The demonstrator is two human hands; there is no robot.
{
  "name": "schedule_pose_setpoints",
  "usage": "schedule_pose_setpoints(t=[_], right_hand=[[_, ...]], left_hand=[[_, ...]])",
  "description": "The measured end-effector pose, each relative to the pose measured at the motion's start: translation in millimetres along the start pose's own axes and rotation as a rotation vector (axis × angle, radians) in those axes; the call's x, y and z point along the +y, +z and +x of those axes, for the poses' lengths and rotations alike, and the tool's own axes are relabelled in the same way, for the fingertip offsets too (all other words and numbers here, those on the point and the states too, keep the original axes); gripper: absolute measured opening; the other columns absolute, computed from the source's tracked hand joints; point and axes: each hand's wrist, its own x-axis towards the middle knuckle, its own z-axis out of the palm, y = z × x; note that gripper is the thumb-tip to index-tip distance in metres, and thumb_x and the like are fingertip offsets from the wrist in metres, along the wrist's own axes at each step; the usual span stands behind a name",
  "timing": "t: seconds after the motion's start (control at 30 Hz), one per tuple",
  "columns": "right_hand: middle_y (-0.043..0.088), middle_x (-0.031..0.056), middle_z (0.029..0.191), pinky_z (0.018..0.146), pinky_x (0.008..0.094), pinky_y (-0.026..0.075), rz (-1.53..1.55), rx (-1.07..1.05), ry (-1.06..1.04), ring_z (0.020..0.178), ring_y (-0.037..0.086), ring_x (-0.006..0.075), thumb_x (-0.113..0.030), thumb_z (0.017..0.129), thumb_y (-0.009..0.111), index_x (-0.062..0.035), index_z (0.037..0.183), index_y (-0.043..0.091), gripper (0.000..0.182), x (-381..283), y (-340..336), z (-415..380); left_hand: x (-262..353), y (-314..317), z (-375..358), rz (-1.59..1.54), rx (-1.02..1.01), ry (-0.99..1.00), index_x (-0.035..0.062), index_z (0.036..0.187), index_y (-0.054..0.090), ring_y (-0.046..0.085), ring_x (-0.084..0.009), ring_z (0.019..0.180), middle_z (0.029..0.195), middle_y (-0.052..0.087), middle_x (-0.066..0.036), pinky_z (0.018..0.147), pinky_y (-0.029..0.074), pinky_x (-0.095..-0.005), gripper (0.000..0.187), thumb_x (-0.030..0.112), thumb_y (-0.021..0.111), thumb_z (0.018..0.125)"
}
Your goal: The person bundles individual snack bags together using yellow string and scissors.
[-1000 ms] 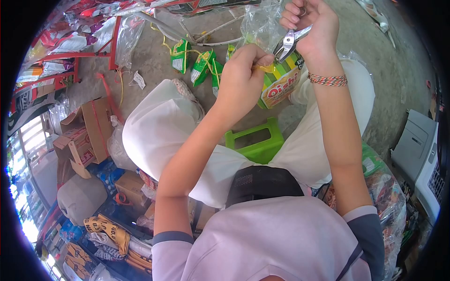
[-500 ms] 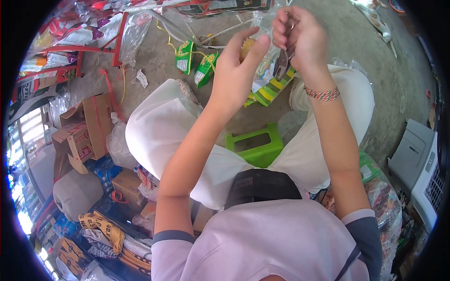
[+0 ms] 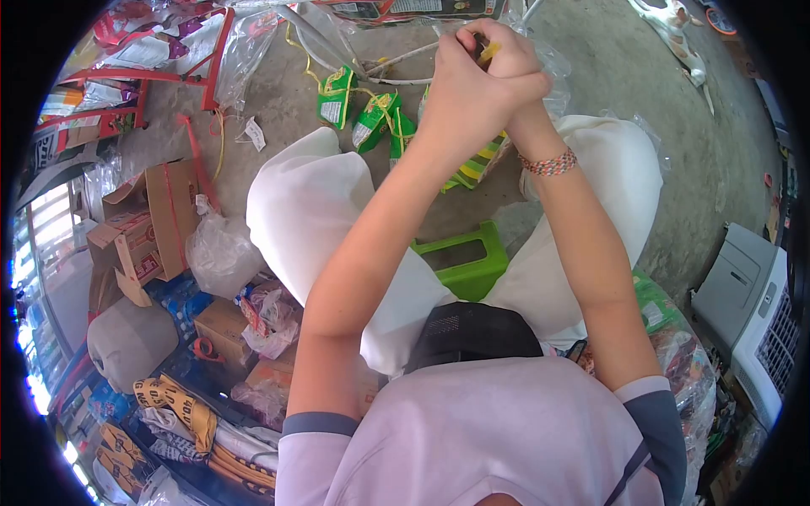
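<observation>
My left hand (image 3: pixel 472 88) and my right hand (image 3: pixel 516 63) are pressed together at the top of the view, fingers curled. The left thumb lies across the right hand. Between them shows a small yellow piece (image 3: pixel 489 53) beside a dark bit of the pliers (image 3: pixel 480 40) in my right hand; the rest of the tool is hidden. What my left fingers hold, I cannot make out. Just below, a green-and-yellow striped packet (image 3: pixel 481 164) is partly covered by my forearms. Several green packets (image 3: pixel 371 121) lie left of my hands along a yellow cord (image 3: pixel 308 63).
A green plastic stool (image 3: pixel 468 274) stands between my knees. White metal bars (image 3: pixel 405 63) lie beyond the packets. On the left are a red rack (image 3: pixel 215 59), cardboard boxes (image 3: pixel 164 223) and plastic bags (image 3: pixel 221 253). A grey-white appliance (image 3: pixel 742 291) stands at right; a white-and-brown animal (image 3: pixel 672 38) lies farther back.
My hands, apart before, have come together. The left moved up and right onto the right hand, which shifted left and slightly down. The pliers, visible before, are now mostly covered.
</observation>
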Motion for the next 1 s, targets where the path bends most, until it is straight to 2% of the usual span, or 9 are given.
schedule_pose_setpoints(t=[0.03, 0.2, 0.3, 0.63, 0.73, 0.9, 1.0], right_hand=[[0.062, 0.0086, 0.081, 0.066, 0.0335, 0.048, 0.009, -0.017, 0.003, 0.07, 0.058, 0.0225, -0.015, 0.08, 0.064, -0.0028, 0.09, 0.059, 0.016, 0, 0, 1], [0.062, 0.0096, 0.08, 0.066, 0.034, 0.048, 0.008, -0.011, 0.013, 0.07, 0.059, 0.0237, -0.015, 0.08, 0.064, -0.0029, 0.089, 0.059, 0.016, -8, -2, 0], [0.062, 0.0101, 0.079, 0.065, 0.0343, 0.048, 0.011, 0.0, 0.035, 0.07, 0.059, 0.0243, -0.015, 0.08, 0.064, -0.0029, 0.088, 0.058, 0.016, -7, -1, -2], [0.061, 0.012, 0.077, 0.064, 0.0353, 0.048, 0.062, 0.027, 0.089, 0.068, 0.059, 0.0266, -0.016, 0.08, 0.063, -0.0031, 0.086, 0.058, 0.016, 2, 4, 7], [0.061, 0.0125, 0.077, 0.064, 0.0356, 0.048, 0.077, 0.029, 0.104, 0.068, 0.059, 0.0273, -0.017, 0.08, 0.063, -0.0032, 0.086, 0.057, 0.016, 3, 3, 8], [0.06, 0.0134, 0.076, 0.064, 0.0362, 0.048, 0.111, 0.055, 0.155, 0.068, 0.059, 0.0284, -0.017, 0.08, 0.063, -0.0033, 0.085, 0.057, 0.016, 1, 3, 5], [0.061, 0.0153, 0.076, 0.064, 0.0379, 0.049, 0.273, 0.034, 0.293, 0.068, 0.061, 0.0312, -0.018, 0.08, 0.061, -0.0034, 0.086, 0.059, 0.016, 2, 4, 6]], left_hand=[[0, 0, 2, 0.035, 0.025, -0.004, 0.0092, 0.125, 0.041, 0.058, -0.0386, 0.102, 0.122, 0.054, -0.018, 0.09, 0.047, -0.0413, 0.059, 0.034, 0.07, 0.08], [-4, 7, -1, 0.106, 0.155, 0.104, -0.0092, 0.112, 0.04, 0.055, -0.0328, 0.099, 0.112, 0.046, -0.021, 0.088, 0.048, -0.0391, 0.085, 0.044, 0.082, 0.061], [-3, 9, -3, 0.122, 0.187, 0.154, -0.0078, 0.112, 0.04, 0.056, -0.035, 0.099, 0.113, 0.047, -0.022, 0.088, 0.048, -0.0413, 0.078, 0.038, 0.078, 0.061], [-7, 12, 5, 0.084, 0.152, 0.131, -0.0044, 0.108, 0.041, 0.056, -0.0349, 0.098, 0.112, 0.046, -0.02, 0.088, 0.047, -0.0418, 0.072, 0.04, 0.075, 0.062], [-9, 14, 5, 0.055, 0.175, 0.13, -0.004, 0.106, 0.042, 0.056, -0.0345, 0.097, 0.107, 0.048, -0.019, 0.087, 0.047, -0.0414, 0.07, 0.039, 0.075, 0.062], [-10, 14, 2, 0.031, 0.201, 0.163, -0.0082, 0.108, 0.044, 0.057, -0.0287, 0.098, 0.109, 0.05, -0.021, 0.084, 0.049, -0.0369, 0.067, 0.035, 0.073, 0.065], [20, 25, -5, 0.12, 0.153, 0.147, -0.0094, 0.112, 0.044, 0.057, -0.0274, 0.101, 0.113, 0.05, -0.023, 0.086, 0.048, -0.0355, 0.069, 0.035, 0.072, 0.068]])
